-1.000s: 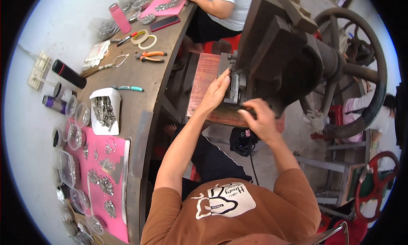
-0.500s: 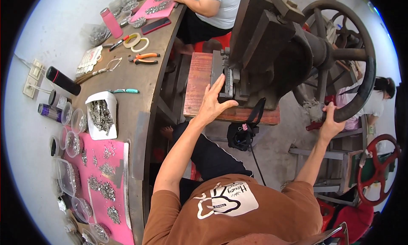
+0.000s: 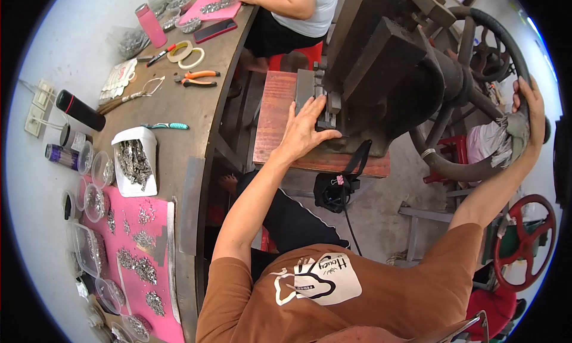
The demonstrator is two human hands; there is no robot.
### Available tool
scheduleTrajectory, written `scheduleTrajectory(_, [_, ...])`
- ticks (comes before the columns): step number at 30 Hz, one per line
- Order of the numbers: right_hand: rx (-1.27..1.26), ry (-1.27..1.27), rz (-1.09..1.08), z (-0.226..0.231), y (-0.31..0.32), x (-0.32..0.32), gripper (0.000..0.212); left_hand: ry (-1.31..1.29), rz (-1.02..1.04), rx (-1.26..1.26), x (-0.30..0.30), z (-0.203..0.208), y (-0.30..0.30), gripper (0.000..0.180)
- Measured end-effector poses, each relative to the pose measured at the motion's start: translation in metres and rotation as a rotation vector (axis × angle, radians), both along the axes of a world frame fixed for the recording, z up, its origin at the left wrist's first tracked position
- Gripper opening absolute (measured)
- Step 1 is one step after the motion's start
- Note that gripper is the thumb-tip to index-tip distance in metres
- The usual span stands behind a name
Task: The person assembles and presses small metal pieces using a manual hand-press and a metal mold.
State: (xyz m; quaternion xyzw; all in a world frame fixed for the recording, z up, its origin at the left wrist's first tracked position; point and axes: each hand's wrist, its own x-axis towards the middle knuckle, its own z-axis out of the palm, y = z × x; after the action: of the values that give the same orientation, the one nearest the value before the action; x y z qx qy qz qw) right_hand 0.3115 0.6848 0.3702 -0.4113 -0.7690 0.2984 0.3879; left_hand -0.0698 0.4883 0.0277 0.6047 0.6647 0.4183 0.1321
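Note:
My left hand (image 3: 307,128) lies with fingers stretched on the steel die block (image 3: 328,118) at the base of a dark screw press (image 3: 387,75). The thumb points right, toward the press base. To the right, my right hand (image 3: 533,108) is wrapped round the rim of the press's large handwheel (image 3: 428,139). A grey cloth (image 3: 511,137) is tied round the rim just below that hand. The press stands on a red-brown wooden stand (image 3: 277,111). Whatever lies under my left fingers is hidden.
Along the left, a workbench (image 3: 199,114) holds a white tub of metal pieces (image 3: 154,158), pink mats (image 3: 159,224), orange-handled pliers (image 3: 199,78) and tape rolls (image 3: 192,58). A co-worker (image 3: 295,6) sits at its far end. A black bag (image 3: 333,191) hangs below the press. A red handwheel (image 3: 524,245) stands at right.
The handwheel has turned, carrying its tied cloth rightward and up. My right hand has moved up and right with the rim. My left hand remains at the die block, its fingers shifted slightly right.

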Motion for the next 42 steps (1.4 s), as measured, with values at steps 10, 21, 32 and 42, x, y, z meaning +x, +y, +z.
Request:
scheduleTrajectory(10, [0.382, 0.216, -0.291, -0.14, -0.078, 0.005, 0.027, 0.002, -0.011, -0.012, -0.006, -0.002, 0.002, 0.103])
scheduleTrajectory(21, [0.21, -0.07, -0.067, 0.013, 0.009, -0.036, 0.045, -0.016, 0.045, 0.02, -0.006, -0.003, -0.004, 0.102])
scheduleTrajectory(32, [0.46, -0.033, -0.271, -0.076, -0.046, 0.016, 0.058, -0.246, -0.107, 0.002, -0.028, 0.0, -0.008, 0.076])
scheduleTrajectory(42, [0.664, -0.228, -0.152, 0.01, 0.041, 0.011, 0.047, -0.228, -0.031, -0.156, -0.057, 0.01, 0.077, 0.067])
